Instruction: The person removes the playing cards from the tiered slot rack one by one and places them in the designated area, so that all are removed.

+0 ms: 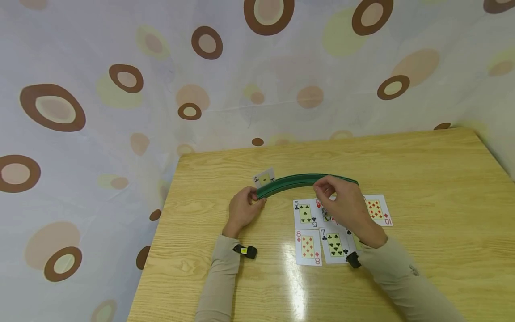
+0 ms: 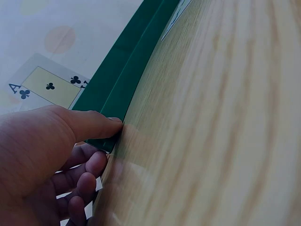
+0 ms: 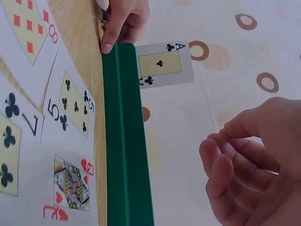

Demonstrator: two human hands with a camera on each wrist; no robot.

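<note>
My left hand (image 1: 242,208) grips the left end of a curved green card holder (image 1: 297,180), its thumb (image 2: 96,125) lying on the front face. Upright in the holder's slot, near that end, stands an ace of clubs (image 1: 264,178). Over the holder's right part hovers my right hand (image 1: 342,199), fingers curled and thumb against the index finger, with nothing between them. Below it lie a five of clubs (image 1: 305,214), a queen of hearts (image 3: 71,183) and a ten of diamonds (image 1: 376,209), face up. My right hand and wrist partly cover the queen in the head view.
In a nearer row lie an eight of diamonds (image 1: 308,247), a seven of clubs (image 1: 335,245) and a spade card (image 1: 356,241) mostly hidden by my right wrist. The wooden table (image 1: 193,268) meets a patterned cloth (image 1: 225,125) at the back and left.
</note>
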